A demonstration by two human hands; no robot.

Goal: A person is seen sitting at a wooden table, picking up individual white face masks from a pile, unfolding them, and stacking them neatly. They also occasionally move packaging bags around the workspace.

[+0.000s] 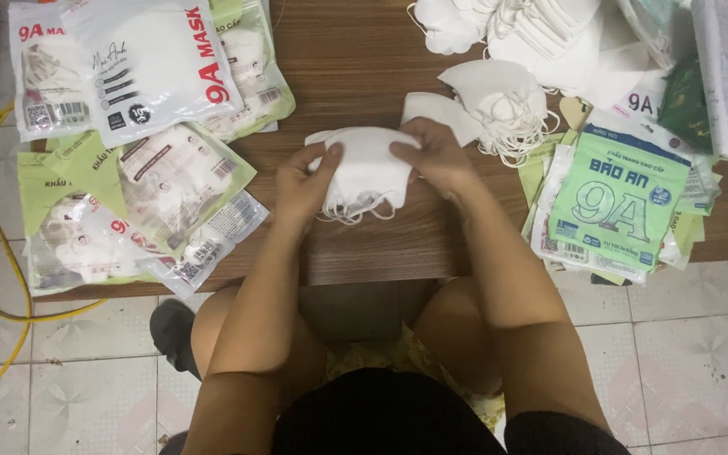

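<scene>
Head view: we hold a stack of white masks (366, 173) over the bench (355, 244) near its front edge, left hand (303, 187) and right hand (437, 156) fingers gripping its two ends, filled mask packets (141, 126) toward the left edge, empty green pouches (617, 202) toward the right.

White-green mask packets (141, 126) left; green pouches (617, 202) right.

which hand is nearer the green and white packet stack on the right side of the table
Right. The right hand grips the white mask stack just left of the green packets; the left hand lies beyond, across the masks.
</scene>
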